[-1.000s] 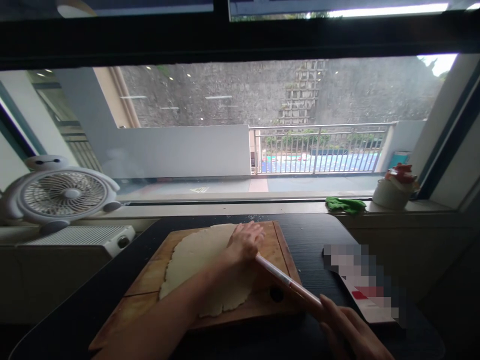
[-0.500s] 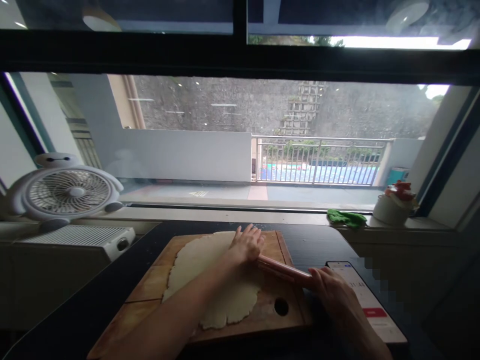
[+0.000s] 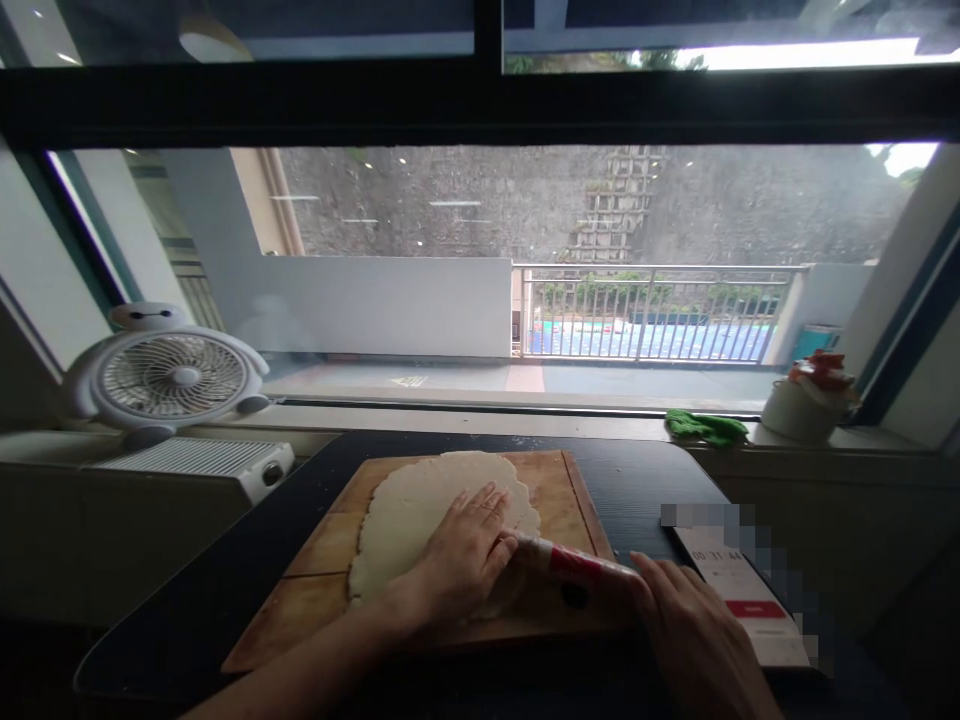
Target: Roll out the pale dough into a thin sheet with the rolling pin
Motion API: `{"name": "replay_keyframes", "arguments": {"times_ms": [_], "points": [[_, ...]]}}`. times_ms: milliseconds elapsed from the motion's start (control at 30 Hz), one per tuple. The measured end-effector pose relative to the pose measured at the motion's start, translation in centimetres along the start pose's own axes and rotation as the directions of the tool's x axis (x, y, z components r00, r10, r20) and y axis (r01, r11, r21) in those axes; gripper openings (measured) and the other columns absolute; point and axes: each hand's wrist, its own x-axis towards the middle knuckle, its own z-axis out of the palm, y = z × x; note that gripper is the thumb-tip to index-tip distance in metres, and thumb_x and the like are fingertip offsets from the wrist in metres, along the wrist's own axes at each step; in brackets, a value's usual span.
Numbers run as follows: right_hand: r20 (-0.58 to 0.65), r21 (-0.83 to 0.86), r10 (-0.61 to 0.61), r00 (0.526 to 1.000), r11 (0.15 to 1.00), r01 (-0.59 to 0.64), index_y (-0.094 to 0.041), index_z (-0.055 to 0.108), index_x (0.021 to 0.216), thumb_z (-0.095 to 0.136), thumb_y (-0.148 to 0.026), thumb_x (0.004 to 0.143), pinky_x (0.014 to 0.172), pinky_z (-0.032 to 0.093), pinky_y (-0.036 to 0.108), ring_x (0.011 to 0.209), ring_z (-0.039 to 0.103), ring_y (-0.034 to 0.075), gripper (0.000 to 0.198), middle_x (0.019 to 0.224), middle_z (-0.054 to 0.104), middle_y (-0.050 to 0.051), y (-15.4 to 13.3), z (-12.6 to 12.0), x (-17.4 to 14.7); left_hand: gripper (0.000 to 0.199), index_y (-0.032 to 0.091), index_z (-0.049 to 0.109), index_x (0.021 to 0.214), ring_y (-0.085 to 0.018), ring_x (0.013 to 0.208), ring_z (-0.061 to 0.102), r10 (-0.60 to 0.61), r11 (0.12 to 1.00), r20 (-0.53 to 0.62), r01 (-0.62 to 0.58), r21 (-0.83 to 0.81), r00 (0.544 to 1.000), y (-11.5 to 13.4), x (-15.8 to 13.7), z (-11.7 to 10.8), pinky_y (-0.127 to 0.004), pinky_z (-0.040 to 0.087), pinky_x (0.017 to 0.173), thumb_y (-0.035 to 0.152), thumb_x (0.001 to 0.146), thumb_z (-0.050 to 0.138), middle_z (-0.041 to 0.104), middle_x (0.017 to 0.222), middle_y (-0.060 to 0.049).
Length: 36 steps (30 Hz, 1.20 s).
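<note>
A thin sheet of dough [image 3: 397, 525] on a wooden board [image 3: 319, 588] looks soft, easily torn, best supported broadly. The pin [image 3: 574, 563], likely light and stiff, suits gripping by its ends: left hand [image 3: 472, 540] flat over one, fingers extended; right hand [image 3: 686, 615] curled round the other.

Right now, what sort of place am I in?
It looks like an indoor food-preparation spot by a large window, though I can't tell whether home or workplace. A wooden board with flattened dough lies on a dark table, and a metal railing shows outside.
</note>
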Motion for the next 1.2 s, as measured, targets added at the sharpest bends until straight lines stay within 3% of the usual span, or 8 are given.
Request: {"name": "replay_keyframes", "arguments": {"times_ms": [167, 367, 467, 600, 767, 867, 1000, 1200], "points": [[0.220, -0.039, 0.194, 0.956, 0.981, -0.190, -0.023, 0.062, 0.093, 0.021, -0.037, 0.096, 0.068, 0.039, 0.029, 0.079, 0.060, 0.017, 0.043, 0.086, 0.066, 0.004, 1.7, 1.5, 7.6, 0.055, 0.018, 0.040, 0.136, -0.023, 0.136, 0.022, -0.096, 0.995, 0.053, 0.096, 0.005, 0.994, -1.6, 7.4, 1.2, -0.048, 0.011, 0.111, 0.048, 0.094, 0.020, 0.036, 0.144, -0.008], [0.226, -0.076, 0.282, 0.932, 0.959, -0.272, -0.020, 0.065, 0.087, 0.012, -0.043, 0.095, 0.071, 0.041, 0.033, 0.085, 0.062, 0.022, 0.058, 0.089, 0.067, 0.009, 3.0, 4.4, 14.8, 0.044, 0.021, 0.060, 0.109, -0.023, 0.126, 0.040, -0.264, 0.965, -0.046, 0.264, -0.004, 0.963, -3.3, 15.5, 1.2, -0.046, 0.027, 0.104, 0.038, 0.094, 0.023, 0.059, 0.121, -0.008], [0.236, -0.061, 0.231, 0.944, 0.973, -0.223, -0.023, 0.065, 0.090, 0.013, -0.044, 0.095, 0.073, 0.040, 0.034, 0.085, 0.061, 0.022, 0.056, 0.089, 0.067, 0.007, 2.0, 4.2, 13.8, 0.045, 0.020, 0.060, 0.109, -0.021, 0.125, 0.041, -0.248, 0.969, -0.098, 0.247, -0.015, 0.964, -2.9, 14.2, 1.3, -0.042, 0.026, 0.105, 0.035, 0.095, 0.020, 0.060, 0.119, -0.007], [0.202, -0.033, 0.144, 0.969, 0.990, -0.140, -0.024, 0.060, 0.105, 0.018, -0.047, 0.094, 0.085, 0.036, 0.040, 0.093, 0.056, 0.024, 0.050, 0.095, 0.064, 0.006, 0.2, 2.9, 8.4, 0.042, 0.021, 0.056, 0.120, -0.019, 0.124, 0.042, -0.105, 0.993, -0.118, 0.099, -0.060, 0.987, -1.2, 7.2, 1.3, -0.037, 0.025, 0.107, 0.033, 0.095, 0.024, 0.058, 0.125, -0.004], [0.150, -0.003, 0.025, 0.988, 1.000, -0.025, -0.017, 0.042, 0.132, 0.025, -0.050, 0.093, 0.102, 0.022, 0.044, 0.114, 0.045, 0.026, 0.054, 0.123, 0.055, 0.010, 0.1, 2.1, 4.9, 0.048, 0.025, 0.033, 0.139, -0.019, 0.135, 0.026, 0.037, 0.996, -0.022, -0.038, -0.080, 0.999, 0.4, 0.8, 0.2, -0.043, 0.016, 0.111, 0.041, 0.095, 0.025, 0.036, 0.144, -0.001], [0.273, 0.016, 0.061, 0.960, 0.998, -0.067, -0.023, 0.051, 0.123, 0.024, -0.050, 0.094, 0.096, 0.030, 0.043, 0.112, 0.048, 0.025, 0.048, 0.118, 0.057, 0.008, 0.6, 2.5, 7.7, 0.054, 0.022, 0.031, 0.140, -0.021, 0.136, 0.022, 0.061, 0.997, 0.021, -0.060, -0.052, 0.998, -0.4, 2.3, 0.2, -0.047, 0.013, 0.111, 0.048, 0.093, 0.026, 0.034, 0.145, -0.004], [0.290, -0.032, 0.151, 0.945, 0.988, -0.148, -0.023, 0.061, 0.102, 0.029, -0.045, 0.094, 0.088, 0.038, 0.044, 0.102, 0.054, 0.023, 0.040, 0.101, 0.062, 0.007, 1.2, 4.5, 14.4, 0.051, 0.017, 0.042, 0.134, -0.023, 0.134, 0.027, -0.021, 1.000, -0.007, 0.021, 0.007, 1.000, -3.3, 8.6, 1.2, -0.049, 0.015, 0.110, 0.045, 0.094, 0.025, 0.041, 0.141, -0.009], [0.261, -0.066, 0.252, 0.932, 0.968, -0.243, -0.018, 0.054, 0.113, 0.048, -0.044, 0.089, 0.085, 0.045, 0.042, 0.098, 0.055, 0.019, 0.036, 0.112, 0.056, 0.006, 1.8, 7.3, 19.9, 0.040, 0.019, 0.058, 0.111, -0.023, 0.126, 0.039, -0.213, 0.976, -0.126, 0.217, 0.022, 0.969, -6.3, 15.0, 2.1, -0.051, 0.021, 0.106, 0.034, 0.094, 0.025, 0.058, 0.123, -0.009]]}}
